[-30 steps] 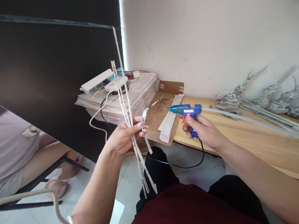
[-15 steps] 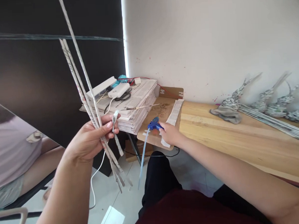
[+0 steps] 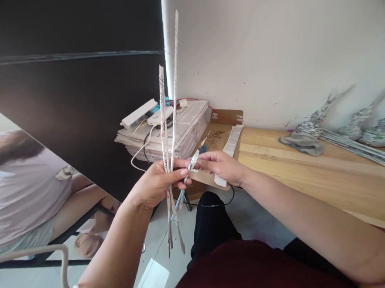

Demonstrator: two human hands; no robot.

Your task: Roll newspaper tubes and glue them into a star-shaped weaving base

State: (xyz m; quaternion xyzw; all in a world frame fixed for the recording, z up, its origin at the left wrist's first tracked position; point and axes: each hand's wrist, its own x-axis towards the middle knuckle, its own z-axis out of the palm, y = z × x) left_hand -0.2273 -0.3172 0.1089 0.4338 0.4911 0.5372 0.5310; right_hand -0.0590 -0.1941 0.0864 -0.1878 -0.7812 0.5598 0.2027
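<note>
My left hand [image 3: 164,180] is closed round several thin rolled newspaper sticks [image 3: 163,119], which stand nearly upright. Its thumb and fingers also pinch a short folded paper strip [image 3: 192,161]. My right hand [image 3: 221,166] meets the left one in front of me, its fingertips pinched on the strip's upper end. Behind the fingers lies a blue glue gun [image 3: 203,149], mostly hidden, on a cardboard sheet [image 3: 216,134]. Its pale blue glue stick [image 3: 175,209] shows below my left hand, behind the sticks.
A stack of newspapers [image 3: 191,127] carries a white device [image 3: 158,115] and cables. On the wooden table [image 3: 271,165] at right lie a grey cloth [image 3: 304,144], woven paper pieces [image 3: 312,122] and more paper sticks [image 3: 357,148]. Another person [image 3: 23,187] sits at left.
My right hand has let go of the glue gun, which rests on the cardboard, and has come to the paper strip. My left hand has moved right, turning the sticks more upright.
</note>
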